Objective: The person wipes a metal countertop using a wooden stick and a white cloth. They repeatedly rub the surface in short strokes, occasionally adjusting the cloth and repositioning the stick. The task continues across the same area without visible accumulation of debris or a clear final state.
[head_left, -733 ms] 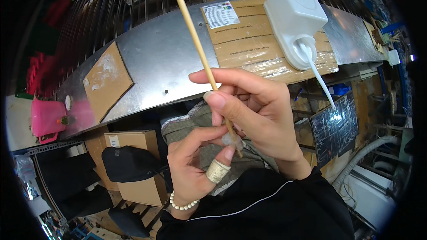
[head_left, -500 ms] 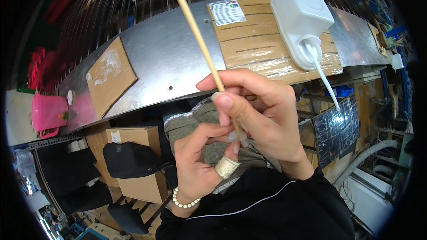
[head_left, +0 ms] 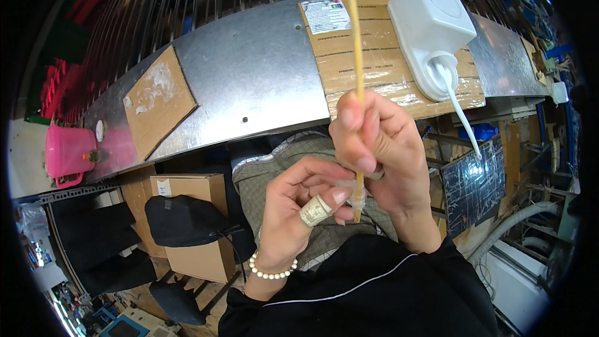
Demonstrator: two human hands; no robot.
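A long thin wooden stick (head_left: 357, 43) stands nearly upright in front of me, its top reaching the upper edge of the view. My right hand (head_left: 393, 156) is closed around its lower half. Near the stick's bottom end, a small translucent piece (head_left: 359, 198) surrounds it; its exact kind I cannot make out. My left hand (head_left: 293, 209) pinches at this piece, thumb and fingers together. Pale tape (head_left: 315, 211) wraps the left thumb, and a white bead bracelet (head_left: 272, 273) circles that wrist. Both hands are above my lap, covered by a greenish-grey cloth (head_left: 299, 156).
Beyond my hands runs a metal bench (head_left: 249, 68) holding a cardboard piece (head_left: 160, 103) with white residue, a taped cardboard sheet (head_left: 343, 56) and a white plastic container (head_left: 430, 19) with a tube. A pink bin (head_left: 67, 153) stands left, a cardboard box (head_left: 193, 259) lower left.
The stick has swung from a leftward tilt to nearly upright. My right hand has turned and wrapped its fingers around it. The left hand has shifted slightly right.
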